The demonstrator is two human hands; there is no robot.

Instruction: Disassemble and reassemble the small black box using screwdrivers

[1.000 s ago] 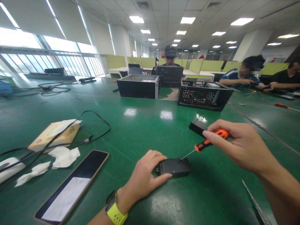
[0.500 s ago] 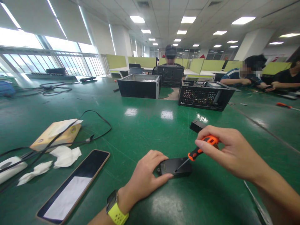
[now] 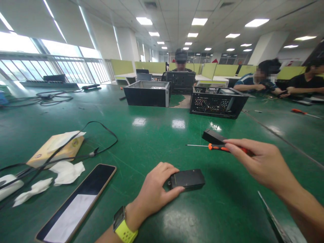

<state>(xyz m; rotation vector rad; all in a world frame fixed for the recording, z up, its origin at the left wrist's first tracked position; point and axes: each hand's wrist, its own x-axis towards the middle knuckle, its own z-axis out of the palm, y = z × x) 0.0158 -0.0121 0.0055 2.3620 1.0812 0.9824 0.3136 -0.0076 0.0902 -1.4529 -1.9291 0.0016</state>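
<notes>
My left hand grips one end of a small black rectangular box lying on the green tabletop, thumb along the near side and fingers at the far side. An orange and black screwdriver is in my right hand, pinched by its handle between thumb and fingers. Its thin shaft points left, apart from the box. Just behind the handle lies a second black block. My palm hides the end of the handle.
A phone, crumpled tissues, a tissue pack and black cables lie on the left. Two open computer cases stand further back. A metal strip lies near my right forearm. Several people sit beyond.
The screwdriver tip has lifted off the box; my right hand has swung the shaft to lie nearly level, pointing left, beside the second block. My left hand keeps its hold.
</notes>
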